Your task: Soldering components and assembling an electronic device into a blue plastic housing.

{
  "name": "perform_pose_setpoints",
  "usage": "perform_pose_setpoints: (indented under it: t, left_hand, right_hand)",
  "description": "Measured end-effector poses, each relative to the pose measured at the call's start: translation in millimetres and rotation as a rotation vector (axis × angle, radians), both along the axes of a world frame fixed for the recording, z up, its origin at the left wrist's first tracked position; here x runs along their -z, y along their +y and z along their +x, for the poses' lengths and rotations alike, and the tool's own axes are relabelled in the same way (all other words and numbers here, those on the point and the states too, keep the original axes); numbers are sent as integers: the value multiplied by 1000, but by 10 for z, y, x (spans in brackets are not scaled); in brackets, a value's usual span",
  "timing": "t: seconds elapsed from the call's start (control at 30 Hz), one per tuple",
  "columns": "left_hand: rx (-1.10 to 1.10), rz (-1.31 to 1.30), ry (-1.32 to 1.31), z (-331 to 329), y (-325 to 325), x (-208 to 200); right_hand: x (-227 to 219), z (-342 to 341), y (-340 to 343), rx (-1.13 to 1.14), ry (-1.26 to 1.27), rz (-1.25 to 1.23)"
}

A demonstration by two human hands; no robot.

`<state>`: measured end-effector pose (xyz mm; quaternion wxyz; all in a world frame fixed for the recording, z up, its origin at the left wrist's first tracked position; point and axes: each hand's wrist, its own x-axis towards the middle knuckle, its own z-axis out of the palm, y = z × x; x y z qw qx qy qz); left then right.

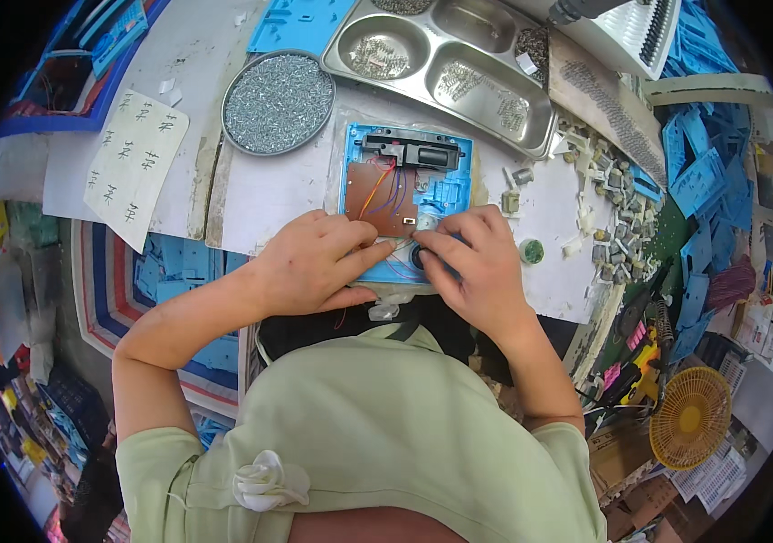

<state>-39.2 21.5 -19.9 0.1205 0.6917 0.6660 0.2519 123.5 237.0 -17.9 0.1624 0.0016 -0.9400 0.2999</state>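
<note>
A blue plastic housing [459, 185] lies open on the table before me. In it are a brown circuit board [373, 195], a black rectangular module [422, 156] and thin coloured wires [371, 196]. My left hand [318, 258] holds the housing's near left corner, fingers over the edge by the wires and thumb lower down. At the near right, my right hand [477, 262] has its thumb and index finger drawn together beside a small black round part [417, 256]. Anything between those fingertips is too small to make out.
A round dish of screws [279, 101] stands at the back left. Beside it is a steel compartment tray [445, 77] with small metal parts. Small motors [617, 235] are heaped at the right, near a green round piece [532, 252]. A handwritten sheet [137, 163] lies left.
</note>
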Motion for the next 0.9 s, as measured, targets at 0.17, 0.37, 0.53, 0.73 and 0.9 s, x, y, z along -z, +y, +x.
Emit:
perform_pose_setpoints:
  t: [0.17,0.37,0.53,0.73,0.9]
  left_hand:
    - [47,141,-60,-72,-67,92]
    - [31,167,-68,-55,-120,129]
    - [-193,209,-159,24,-295,119]
    - [-569,-44,-566,524,-559,346]
    - [-608,31,-703,800,-451,592]
  right_hand:
    - [-13,39,-21,-35,3,36]
    - [-33,16,-74,-32,-39,89]
    - [-9,12,-85,-19,-31,70]
    - [-24,-3,-136,-11,-43,126]
    - [-83,-12,-241,1,-72,159]
